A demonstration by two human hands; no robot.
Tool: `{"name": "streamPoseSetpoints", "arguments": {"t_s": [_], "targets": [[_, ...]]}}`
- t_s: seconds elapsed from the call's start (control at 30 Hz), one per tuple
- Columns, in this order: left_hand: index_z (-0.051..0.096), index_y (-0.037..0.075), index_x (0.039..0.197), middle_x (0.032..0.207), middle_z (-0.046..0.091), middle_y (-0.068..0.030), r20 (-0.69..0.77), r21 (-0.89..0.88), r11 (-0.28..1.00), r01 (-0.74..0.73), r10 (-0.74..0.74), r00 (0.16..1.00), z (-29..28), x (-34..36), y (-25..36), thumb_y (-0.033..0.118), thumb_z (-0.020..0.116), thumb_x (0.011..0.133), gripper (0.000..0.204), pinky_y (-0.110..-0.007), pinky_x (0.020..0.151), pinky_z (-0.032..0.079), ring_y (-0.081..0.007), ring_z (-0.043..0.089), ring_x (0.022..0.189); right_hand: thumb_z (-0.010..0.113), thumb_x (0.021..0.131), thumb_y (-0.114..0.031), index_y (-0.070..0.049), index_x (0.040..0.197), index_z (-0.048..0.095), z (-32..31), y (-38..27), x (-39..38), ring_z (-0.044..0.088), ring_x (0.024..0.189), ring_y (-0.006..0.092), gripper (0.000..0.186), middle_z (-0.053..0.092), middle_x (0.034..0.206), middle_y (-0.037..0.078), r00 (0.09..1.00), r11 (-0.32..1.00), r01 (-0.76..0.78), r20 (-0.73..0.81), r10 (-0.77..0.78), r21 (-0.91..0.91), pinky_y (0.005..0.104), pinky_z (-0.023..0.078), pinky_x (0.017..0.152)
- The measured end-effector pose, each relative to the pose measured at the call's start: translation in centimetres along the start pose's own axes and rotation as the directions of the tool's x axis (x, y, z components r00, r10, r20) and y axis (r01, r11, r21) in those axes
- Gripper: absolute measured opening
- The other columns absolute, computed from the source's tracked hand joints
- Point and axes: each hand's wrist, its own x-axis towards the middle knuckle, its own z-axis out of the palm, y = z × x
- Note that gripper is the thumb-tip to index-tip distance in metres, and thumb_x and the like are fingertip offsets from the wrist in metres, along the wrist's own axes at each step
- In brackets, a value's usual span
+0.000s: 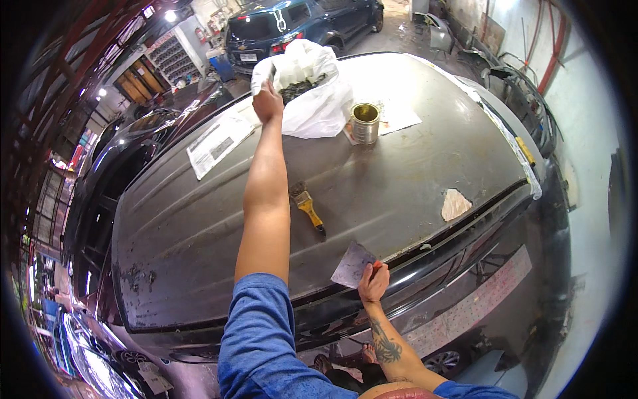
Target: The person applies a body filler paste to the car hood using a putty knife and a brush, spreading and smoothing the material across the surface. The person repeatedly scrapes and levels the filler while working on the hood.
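My left hand point(268, 102) reaches far across the dull grey car roof point(219, 219), its fingers closed on the rim of a white plastic bag point(316, 110). Dark scraps point(302, 88) show inside the bag's mouth. Near the roof's close edge, my right hand point(373, 282) grips a scraper point(352, 266) with a wide flat blade and an orange-red handle. Between the hands lies a paintbrush point(307, 207) with a yellow handle and dark bristles. An open metal can point(365, 124) stands right of the bag, yellowish inside.
Printed paper sheets lie left of the bag point(218, 145) and under the can point(399, 117). A pale torn-edged piece point(456, 205) sits toward the roof's right. Whitish strips point(495, 123) line the roof's right edge. A dark blue car point(292, 30) stands beyond; a pale wall point(591, 199) rises right.
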Motion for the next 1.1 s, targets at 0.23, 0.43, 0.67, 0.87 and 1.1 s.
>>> {"name": "streamPoseSetpoints", "arguments": {"t_s": [0.23, 0.43, 0.67, 0.87, 1.1], "targets": [[0.071, 0.006, 0.091, 0.092, 0.069, -0.0223, 0.333, 0.244, 0.948, -0.202, 0.114, 0.936, 3.0, 0.0, -2.0, 0.035, 0.041, 0.093, 0.041, -0.048, 0.078, 0.053, -0.0360, 0.068, 0.088, 0.060, 0.089, -0.023, -0.004, 0.087, 0.057, -0.7, -0.4, 0.3, 0.050, 0.067, 0.0350, 0.019, 0.053, 0.076, 0.013, 0.999, 0.999, 0.037, 0.007, -0.037, 0.030, 0.0428, 0.040, 0.064], [0.072, 0.016, 0.093, 0.084, 0.070, -0.0167, 0.164, 0.318, 0.900, -0.298, 0.257, 0.952, 1.4, 0.7, -0.1, 0.033, 0.048, 0.091, 0.029, -0.049, 0.068, 0.054, -0.0375, 0.068, 0.079, 0.063, 0.085, -0.018, -0.005, 0.091, 0.056, -1.3, -0.7, 0.9, 0.052, 0.068, 0.0332, 0.016, 0.055, 0.079, 0.013, 0.999, 0.997, 0.032, 0.032, -0.034, 0.073, 0.0417, 0.038, 0.064], [0.072, 0.021, 0.099, 0.083, 0.071, -0.0117, -0.017, 0.352, 0.798, -0.488, 0.527, 0.850, -1.7, 0.7, 0.3, 0.031, 0.058, 0.085, 0.022, -0.045, 0.069, 0.055, -0.0330, 0.069, 0.079, 0.061, 0.088, -0.024, -0.003, 0.091, 0.056, -0.8, -0.4, 0.5, 0.050, 0.068, 0.0344, 0.022, 0.055, 0.078, 0.014, 1.000, 1.000, 0.014, 0.025, -0.014, 0.021, 0.0423, 0.038, 0.064], [0.074, 0.022, 0.092, 0.083, 0.071, -0.0133, -0.093, 0.151, 0.973, -0.174, 0.189, 0.978, -6.2, 0.5, -3.4, 0.036, 0.059, 0.087, 0.021, -0.047, 0.068, 0.053, -0.0350, 0.068, 0.077, 0.057, 0.090, -0.027, -0.002, 0.087, 0.051, -0.2, 0.1, 0.3, 0.050, 0.068, 0.0391, 0.026, 0.053, 0.075, 0.018, 1.000, 1.000, -0.002, 0.030, 0.001, 0.016, 0.0458, 0.038, 0.063], [0.059, -0.003, 0.100, 0.104, 0.063, -0.0109, -0.026, -0.758, 0.633, 0.155, -0.267, 0.963, -17.3, -11.6, -10.3, 0.015, 0.056, 0.090, 0.021, -0.039, 0.066, 0.053, -0.0186, 0.063, 0.083, 0.050, 0.094, -0.043, -0.002, 0.090, 0.053, 0.1, 0.2, 0.2, 0.054, 0.073, 0.0436, 0.041, 0.057, 0.079, 0.023, 0.995, 0.996, -0.077, 0.053, 0.079, -0.036, 0.0524, 0.040, 0.066]]}}
